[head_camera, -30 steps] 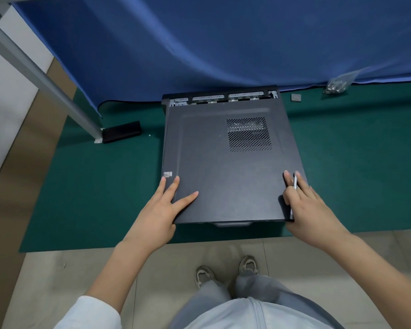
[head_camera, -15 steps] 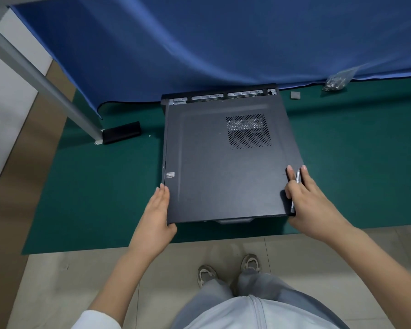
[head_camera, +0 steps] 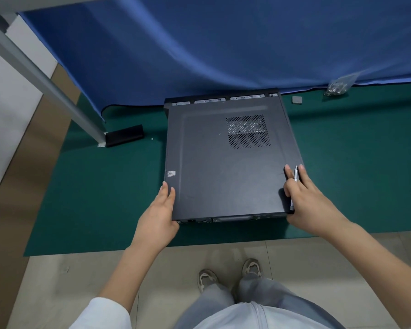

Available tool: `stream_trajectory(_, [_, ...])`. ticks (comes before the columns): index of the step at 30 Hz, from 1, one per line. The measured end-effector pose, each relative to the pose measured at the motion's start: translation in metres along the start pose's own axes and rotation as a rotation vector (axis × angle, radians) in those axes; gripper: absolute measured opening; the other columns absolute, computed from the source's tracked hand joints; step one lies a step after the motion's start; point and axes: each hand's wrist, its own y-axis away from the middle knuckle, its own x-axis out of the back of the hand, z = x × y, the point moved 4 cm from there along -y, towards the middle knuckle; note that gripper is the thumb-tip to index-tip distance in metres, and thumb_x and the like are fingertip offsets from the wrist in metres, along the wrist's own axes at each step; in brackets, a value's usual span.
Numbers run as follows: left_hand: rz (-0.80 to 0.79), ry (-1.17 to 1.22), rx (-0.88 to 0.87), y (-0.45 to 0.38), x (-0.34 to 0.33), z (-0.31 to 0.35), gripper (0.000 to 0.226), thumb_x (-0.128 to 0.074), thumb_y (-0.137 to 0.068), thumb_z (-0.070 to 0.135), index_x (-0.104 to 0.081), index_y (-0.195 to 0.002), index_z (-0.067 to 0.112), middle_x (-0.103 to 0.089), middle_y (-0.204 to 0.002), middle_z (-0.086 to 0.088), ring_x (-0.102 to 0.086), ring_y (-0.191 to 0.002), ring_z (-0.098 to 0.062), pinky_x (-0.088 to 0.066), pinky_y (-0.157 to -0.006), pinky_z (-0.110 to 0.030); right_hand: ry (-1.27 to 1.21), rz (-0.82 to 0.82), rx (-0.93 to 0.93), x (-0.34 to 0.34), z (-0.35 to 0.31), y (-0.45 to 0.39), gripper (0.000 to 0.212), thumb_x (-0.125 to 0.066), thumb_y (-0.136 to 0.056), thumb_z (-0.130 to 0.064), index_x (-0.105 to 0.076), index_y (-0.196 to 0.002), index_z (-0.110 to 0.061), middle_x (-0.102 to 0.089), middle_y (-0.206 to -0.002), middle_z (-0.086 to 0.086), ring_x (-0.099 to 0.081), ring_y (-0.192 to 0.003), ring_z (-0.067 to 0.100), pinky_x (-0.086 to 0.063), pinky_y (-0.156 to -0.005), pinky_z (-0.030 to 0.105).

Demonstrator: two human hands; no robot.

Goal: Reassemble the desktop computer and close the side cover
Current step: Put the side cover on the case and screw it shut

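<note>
A black desktop computer case lies flat on the green mat. Its dark side cover, with a perforated vent patch, rests on top; a strip of the case's far end shows beyond the cover. My left hand grips the near left corner of the cover, fingers along its left edge. My right hand presses on the near right corner while holding a thin silver screwdriver between the fingers.
A clear bag of screws and a small grey square piece lie at the back right of the mat. A blue cloth hangs behind. At the left stand a grey table leg and a black block. My shoes are on the tile floor.
My left hand has slid from lying flat on the cover to gripping its left edge at the near corner. The cover has shifted slightly away from me. My right hand stays on the right corner.
</note>
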Motion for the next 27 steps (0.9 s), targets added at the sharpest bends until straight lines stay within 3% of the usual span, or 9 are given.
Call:
stream_trajectory(3, [-0.005,-0.058,-0.015,-0.003,0.002,0.002,0.083,-0.059,-0.083,0.012,-0.012,-0.152,0.016,0.006,-0.160,0.002,-0.014,-0.145,-0.012,-0.044,-0.093,-0.022,0.011,-0.005,0.005,0.000,0.001,-0.002,0.039,-0.065,-0.076,-0.008,-0.029,-0.083,-0.022,0.000,-0.160,-0.003,0.015,-0.145,0.019,-0.029,-0.083,0.022])
stream_trajectory(8, [-0.012,-0.099,-0.025,-0.006,0.003,0.001,0.083,-0.057,-0.083,0.012,-0.011,-0.152,0.016,0.005,-0.160,0.001,-0.010,-0.146,-0.011,-0.043,-0.095,-0.021,0.022,-0.002,-0.003,0.001,0.002,-0.006,0.042,-0.066,-0.074,-0.010,-0.028,-0.082,-0.024,0.000,-0.160,-0.004,0.015,-0.145,0.017,-0.031,-0.079,0.023])
stream_trajectory(12, [-0.012,-0.128,-0.043,-0.012,0.004,0.002,0.084,-0.056,-0.083,0.013,-0.009,-0.152,0.015,0.006,-0.160,-0.003,-0.004,-0.147,-0.012,-0.041,-0.101,-0.023,0.002,-0.017,-0.006,0.002,0.002,-0.009,0.041,-0.067,-0.075,-0.012,-0.028,-0.082,-0.023,0.001,-0.160,-0.005,0.016,-0.145,0.017,-0.033,-0.085,0.024])
stream_trajectory(20, [0.025,-0.084,-0.027,-0.012,0.010,-0.001,0.084,-0.057,-0.080,0.016,-0.014,-0.152,0.020,0.002,-0.160,0.004,-0.018,-0.144,-0.011,-0.044,-0.091,-0.023,-0.048,-0.009,-0.008,0.013,0.004,-0.006,0.049,-0.071,-0.072,-0.015,-0.025,-0.077,-0.029,-0.002,-0.159,-0.008,0.016,-0.144,0.010,-0.032,-0.083,0.023])
stream_trajectory(27, [0.011,-0.117,-0.035,-0.013,0.007,0.000,0.084,-0.057,-0.081,0.016,-0.013,-0.152,0.020,0.002,-0.160,0.002,-0.011,-0.146,-0.011,-0.043,-0.095,-0.022,-0.038,-0.051,0.001,0.009,0.007,-0.007,0.045,-0.070,-0.073,-0.015,-0.027,-0.079,-0.026,0.000,-0.159,-0.008,0.018,-0.143,0.008,-0.034,-0.077,0.022])
